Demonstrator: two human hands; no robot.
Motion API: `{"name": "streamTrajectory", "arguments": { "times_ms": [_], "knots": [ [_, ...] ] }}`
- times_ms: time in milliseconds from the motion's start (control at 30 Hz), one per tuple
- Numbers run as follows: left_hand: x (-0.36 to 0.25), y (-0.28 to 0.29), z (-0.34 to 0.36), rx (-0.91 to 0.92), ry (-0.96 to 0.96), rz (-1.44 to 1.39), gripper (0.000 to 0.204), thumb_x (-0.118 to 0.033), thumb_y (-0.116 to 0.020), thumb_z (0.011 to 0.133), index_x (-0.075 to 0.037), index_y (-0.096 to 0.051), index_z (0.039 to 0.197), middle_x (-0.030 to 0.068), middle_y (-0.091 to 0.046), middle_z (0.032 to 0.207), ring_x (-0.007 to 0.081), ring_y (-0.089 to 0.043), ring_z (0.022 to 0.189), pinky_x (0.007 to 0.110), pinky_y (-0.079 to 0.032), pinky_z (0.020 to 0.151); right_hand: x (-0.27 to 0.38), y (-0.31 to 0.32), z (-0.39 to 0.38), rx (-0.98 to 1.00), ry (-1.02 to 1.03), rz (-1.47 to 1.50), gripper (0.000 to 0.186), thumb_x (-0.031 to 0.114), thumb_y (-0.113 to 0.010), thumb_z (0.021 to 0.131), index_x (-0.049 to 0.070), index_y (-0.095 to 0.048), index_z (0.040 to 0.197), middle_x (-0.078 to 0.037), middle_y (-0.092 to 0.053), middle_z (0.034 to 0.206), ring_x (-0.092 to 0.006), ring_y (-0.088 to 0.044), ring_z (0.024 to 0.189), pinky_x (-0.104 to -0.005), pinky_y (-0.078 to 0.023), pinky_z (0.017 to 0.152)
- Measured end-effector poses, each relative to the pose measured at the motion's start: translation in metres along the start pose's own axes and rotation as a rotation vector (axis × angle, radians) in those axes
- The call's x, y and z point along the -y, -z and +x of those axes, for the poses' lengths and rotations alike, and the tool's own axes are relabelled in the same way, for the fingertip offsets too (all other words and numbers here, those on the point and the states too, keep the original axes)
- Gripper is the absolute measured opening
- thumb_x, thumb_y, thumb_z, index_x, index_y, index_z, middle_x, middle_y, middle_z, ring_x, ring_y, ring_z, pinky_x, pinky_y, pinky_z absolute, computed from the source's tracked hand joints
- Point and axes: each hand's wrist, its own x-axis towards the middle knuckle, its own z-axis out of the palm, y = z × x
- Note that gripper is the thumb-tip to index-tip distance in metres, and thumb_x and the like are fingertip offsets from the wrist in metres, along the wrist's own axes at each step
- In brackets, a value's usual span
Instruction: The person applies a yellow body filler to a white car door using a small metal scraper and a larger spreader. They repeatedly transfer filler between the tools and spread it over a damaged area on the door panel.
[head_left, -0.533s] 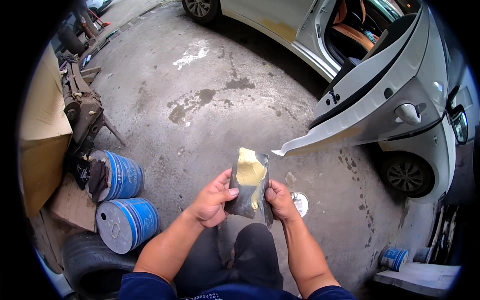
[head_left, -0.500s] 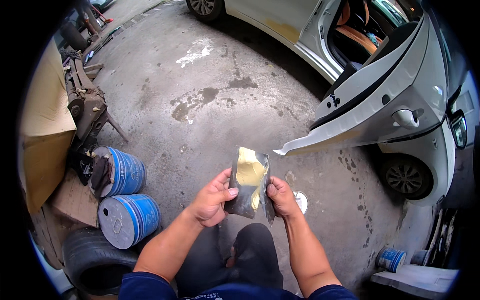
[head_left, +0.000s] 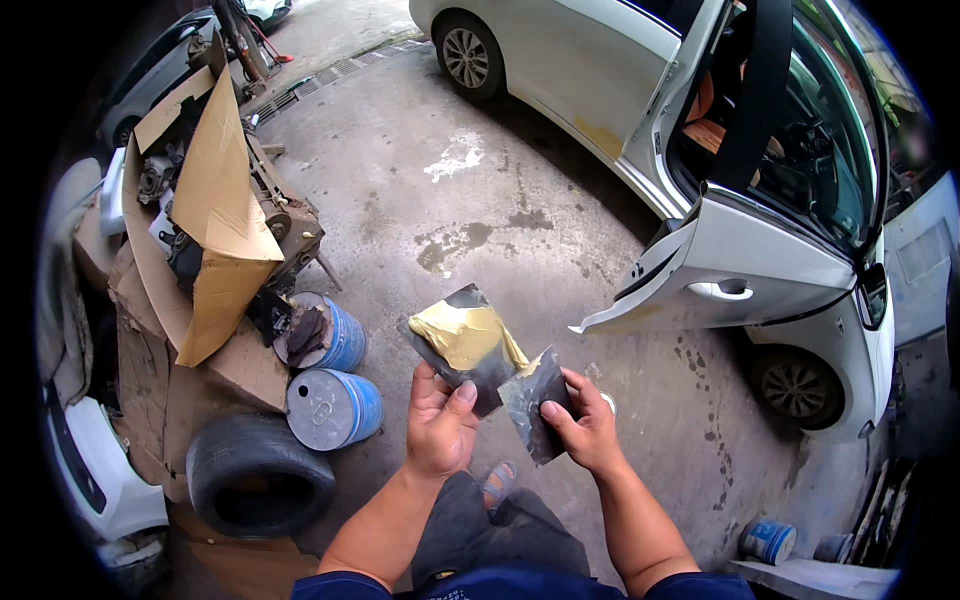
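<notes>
My left hand (head_left: 441, 425) is closed on a dark flat spreader plate (head_left: 487, 375), thumb on top and fingers beneath. A thick smear of yellow filler paste (head_left: 462, 335) covers its far part. In my right hand (head_left: 585, 420) is a second, smaller dark spreader (head_left: 540, 408), pinched between thumb and fingers. Its upper edge bears a little yellow paste and touches or overlaps the right side of the left plate; the exact contact is hard to tell. Behind my right hand, a round light-coloured can lid or rim (head_left: 609, 403) is mostly hidden.
A white car stands ahead right, its open door (head_left: 740, 265) reaching toward me. To the left are two blue drums (head_left: 335, 410), a tyre (head_left: 255, 475), folded cardboard (head_left: 225, 240) and metal parts. Another blue bucket (head_left: 768, 541) sits at the lower right. Stained concrete floor (head_left: 400, 200) lies between.
The view has swung left. The left plate has turned so its pasted end points up left, and the right spreader has tilted to show its broad face, its upper edge at the paste.
</notes>
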Motion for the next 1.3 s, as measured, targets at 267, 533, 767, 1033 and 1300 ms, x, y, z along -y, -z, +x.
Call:
{"name": "streamTrajectory", "arguments": {
  "times_ms": [267, 533, 767, 1033, 1300],
  "knots": [
    [-0.107, -0.022, -0.006, 0.332, 0.052, 0.615, 0.043, -0.004, -0.052, 0.095, 0.001, -0.044, 0.138, 0.0085, -0.062, 0.120, 0.0127, -0.054, 0.110, 0.025, -0.040, 0.095, 0.099, -0.030, 0.010, 0.099, 0.070, -0.221, 0.043, 0.023, -0.071, 0.086, 0.002, -0.050, 0.118, -0.012, -0.068, 0.078, -0.0127, -0.062, 0.070, -0.0294, -0.048, 0.062],
    [-0.169, -0.035, -0.008, 0.428, -0.256, 1.193, 0.046, -0.006, -0.055, 0.093, -0.001, -0.045, 0.137, 0.0185, -0.069, 0.096, 0.0216, -0.068, 0.080, 0.029, -0.051, 0.072, 0.159, -0.092, 0.013, 0.141, -0.083, 0.104, 0.040, 0.021, -0.070, 0.088, 0.002, -0.047, 0.115, -0.010, -0.067, 0.088, -0.0107, -0.060, 0.074, -0.0265, -0.048, 0.063],
    [-0.208, -0.028, 0.001, 0.499, -0.340, 1.203, 0.040, -0.006, -0.055, 0.093, 0.001, -0.050, 0.132, 0.0205, -0.068, 0.089, 0.0298, -0.068, 0.073, 0.030, -0.051, 0.065, 0.187, -0.110, 0.006, 0.162, -0.076, 0.214, 0.038, 0.021, -0.068, 0.090, 0.002, -0.046, 0.114, -0.009, -0.065, 0.090, -0.0099, -0.060, 0.077, -0.0251, -0.048, 0.066],
    [-0.191, -0.043, 0.017, 0.653, -1.068, 1.650, 0.035, -0.005, -0.064, 0.077, 0.006, -0.062, 0.110, 0.0201, -0.063, 0.105, 0.0364, -0.062, 0.090, 0.046, -0.048, 0.080, 0.177, -0.104, -0.016, -0.051, 0.044, 0.009, 0.035, 0.020, -0.066, 0.092, 0.001, -0.045, 0.113, -0.008, -0.065, 0.089, -0.0083, -0.060, 0.076, -0.0252, -0.049, 0.065],
    [-0.151, -0.084, 0.007, 0.820, -0.662, 1.278, 0.024, 0.002, -0.056, 0.072, 0.000, -0.059, 0.097, 0.0161, -0.058, 0.081, 0.0356, -0.055, 0.072, 0.043, -0.043, 0.065, 0.175, -0.084, -0.048, -0.112, -0.037, 0.453, 0.032, 0.018, -0.065, 0.093, 0.002, -0.044, 0.111, -0.008, -0.065, 0.085, -0.0078, -0.060, 0.072, -0.0237, -0.048, 0.061]
  ]
}}
